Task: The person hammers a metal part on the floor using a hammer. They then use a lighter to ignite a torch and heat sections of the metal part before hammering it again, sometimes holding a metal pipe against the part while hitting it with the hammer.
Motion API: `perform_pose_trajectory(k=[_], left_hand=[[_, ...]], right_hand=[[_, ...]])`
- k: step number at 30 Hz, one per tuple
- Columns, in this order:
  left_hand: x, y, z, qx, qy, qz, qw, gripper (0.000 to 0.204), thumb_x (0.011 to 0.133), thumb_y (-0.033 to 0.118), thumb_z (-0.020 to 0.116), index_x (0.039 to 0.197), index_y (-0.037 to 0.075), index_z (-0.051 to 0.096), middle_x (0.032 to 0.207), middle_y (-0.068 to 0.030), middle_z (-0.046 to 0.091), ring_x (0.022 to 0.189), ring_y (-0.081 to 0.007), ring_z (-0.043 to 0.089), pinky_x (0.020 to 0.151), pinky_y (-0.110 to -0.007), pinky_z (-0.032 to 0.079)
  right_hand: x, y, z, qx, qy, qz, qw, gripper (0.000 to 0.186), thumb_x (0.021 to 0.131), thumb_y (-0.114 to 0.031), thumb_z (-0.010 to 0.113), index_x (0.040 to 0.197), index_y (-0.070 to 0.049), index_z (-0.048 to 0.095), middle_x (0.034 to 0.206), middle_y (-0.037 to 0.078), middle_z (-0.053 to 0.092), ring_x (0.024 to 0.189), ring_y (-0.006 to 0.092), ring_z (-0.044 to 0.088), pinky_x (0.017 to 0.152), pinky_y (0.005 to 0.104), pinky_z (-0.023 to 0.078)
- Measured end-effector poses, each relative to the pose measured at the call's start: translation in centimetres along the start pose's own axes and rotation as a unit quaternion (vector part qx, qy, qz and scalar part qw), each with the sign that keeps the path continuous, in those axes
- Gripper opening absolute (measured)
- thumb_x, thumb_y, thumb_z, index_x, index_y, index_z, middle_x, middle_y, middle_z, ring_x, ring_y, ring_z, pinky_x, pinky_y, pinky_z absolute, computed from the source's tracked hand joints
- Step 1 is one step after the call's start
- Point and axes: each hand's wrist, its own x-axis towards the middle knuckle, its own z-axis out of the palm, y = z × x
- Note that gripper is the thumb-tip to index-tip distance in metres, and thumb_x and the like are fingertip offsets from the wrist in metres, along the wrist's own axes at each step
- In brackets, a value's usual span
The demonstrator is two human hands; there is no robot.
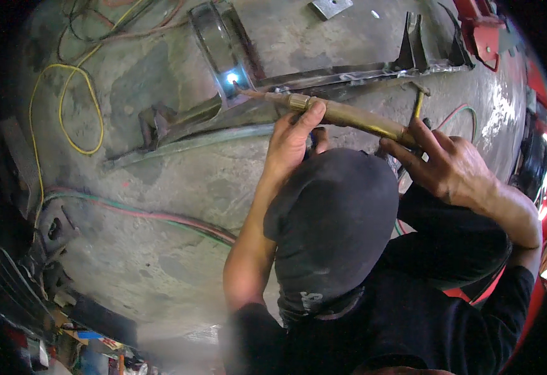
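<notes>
Neither of my own hands is in view. In front of me a person in a black cap (336,225) and black shirt crouches with their back to me. That person's left hand (295,134) steadies the front of a brass-coloured welding gun (354,119), its thumb on top. Their right hand (455,162) grips the rear of the gun's handle. At the gun's tip a blue-white arc (232,78) glows on a curved metal bracket (207,37). The bracket joins a long metal rail (329,80) lying on the floor.
Beneath everything is a stained concrete floor (161,262). A yellow cable (60,119) loops at left, and red and green hoses (142,214) run toward the person. A small metal plate (331,7) lies at the top. Red equipment (483,34) stands at upper right; clutter fills the lower left.
</notes>
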Motion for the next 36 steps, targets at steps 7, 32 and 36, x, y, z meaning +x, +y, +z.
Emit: perform_pose_trajectory(k=[7, 32, 36], left_hand=[[-0.5, 0.1, -0.3, -0.008, 0.03, -0.047, 0.998, 0.044, 0.092, 0.045, 0.074, 0.112, 0.006, 0.065, 0.095, -0.0017, 0.058, 0.079, -0.0095, 0.054, 0.061, -0.023, 0.045], [0.0, -0.6, -0.1, 0.002, 0.02, -0.039, 0.999, 0.04, 0.099, 0.045, 0.064, 0.111, 0.006, 0.065, 0.078, -0.0031, 0.059, 0.053, -0.0102, 0.045, 0.045, -0.025, 0.034], [0.0, -0.7, 0.2, -0.003, 0.027, -0.03, 0.999, 0.036, 0.1, 0.042, 0.063, 0.11, 0.007, 0.065, 0.077, -0.0023, 0.058, 0.054, -0.0102, 0.045, 0.045, -0.025, 0.034]], right_hand=[[0.3, 0.1, -0.4, 0.044, -0.031, -0.003, 0.999, 0.061, 0.082, -0.019, 0.063, 0.142, -0.011, 0.057, 0.122, 0.023, 0.056, 0.079, 0.0232, 0.068, 0.055, 0.0323, 0.057], [-0.2, 1.0, 2.6, -0.001, 0.068, -0.031, 0.997, 0.063, 0.078, -0.018, 0.066, 0.14, -0.011, 0.06, 0.111, 0.022, 0.053, 0.069, 0.0178, 0.061, 0.05, 0.029, 0.055], [-0.2, 0.9, 2.7, -0.011, 0.07, -0.031, 0.997, 0.062, 0.079, -0.018, 0.066, 0.14, -0.011, 0.06, 0.113, 0.023, 0.053, 0.07, 0.0182, 0.061, 0.051, 0.0293, 0.056]])
